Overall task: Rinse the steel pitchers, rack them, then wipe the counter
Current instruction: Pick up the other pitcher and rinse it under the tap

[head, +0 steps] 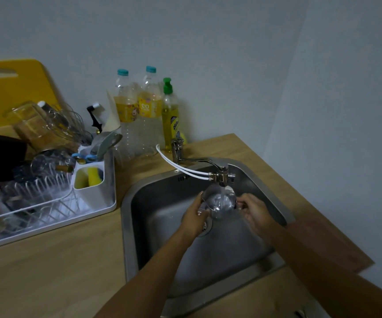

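A steel pitcher [219,204] sits over the sink [249,244], right under the faucet [210,166], with water running into its open mouth; the left hand [194,216] curls round its left wall, the right hand [255,214] grips its right side at the handle; left of the sink on the wooden counter [47,267] stands a crowded dish rack [47,203]; bottles [139,115] and dish soap [170,115] line the far wall.

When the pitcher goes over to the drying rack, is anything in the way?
Nothing stands on the bare counter between the sink and the rack. But the rack is crowded with glasses and a dark pan, so free slots look scarce. Both hands hold the pitcher under the tap.
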Available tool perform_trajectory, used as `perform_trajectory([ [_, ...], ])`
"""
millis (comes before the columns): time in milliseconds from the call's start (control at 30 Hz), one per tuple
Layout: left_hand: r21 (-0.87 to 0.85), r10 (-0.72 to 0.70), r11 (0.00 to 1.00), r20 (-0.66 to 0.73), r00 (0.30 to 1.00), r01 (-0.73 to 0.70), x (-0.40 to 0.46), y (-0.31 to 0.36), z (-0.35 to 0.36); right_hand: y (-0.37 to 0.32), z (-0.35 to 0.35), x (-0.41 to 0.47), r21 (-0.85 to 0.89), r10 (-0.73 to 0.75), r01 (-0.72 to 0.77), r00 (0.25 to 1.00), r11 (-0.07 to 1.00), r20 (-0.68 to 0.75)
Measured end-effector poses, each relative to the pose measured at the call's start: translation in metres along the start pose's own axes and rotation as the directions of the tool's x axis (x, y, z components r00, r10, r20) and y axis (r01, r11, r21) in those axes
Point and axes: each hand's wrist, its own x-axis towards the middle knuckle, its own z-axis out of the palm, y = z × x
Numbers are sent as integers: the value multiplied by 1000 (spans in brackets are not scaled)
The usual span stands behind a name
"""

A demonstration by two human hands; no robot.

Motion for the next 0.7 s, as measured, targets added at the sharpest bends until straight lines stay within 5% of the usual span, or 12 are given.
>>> perform_trajectory([
  [333, -24, -25, 999, 101, 995, 28, -13, -15, 12, -17, -21, -16, -415, -51, 67, 997, 908, 50],
  [500, -147, -51, 986, 142, 989, 72, -23, -23, 11, -8, -27, -21, -356, 78, -51, 995, 933, 62],
  [700, -141, 11, 990, 12, 1000, -9, -28, -23, 4, 12, -14, -27, -284, 226, -193, 970, 939, 88],
])
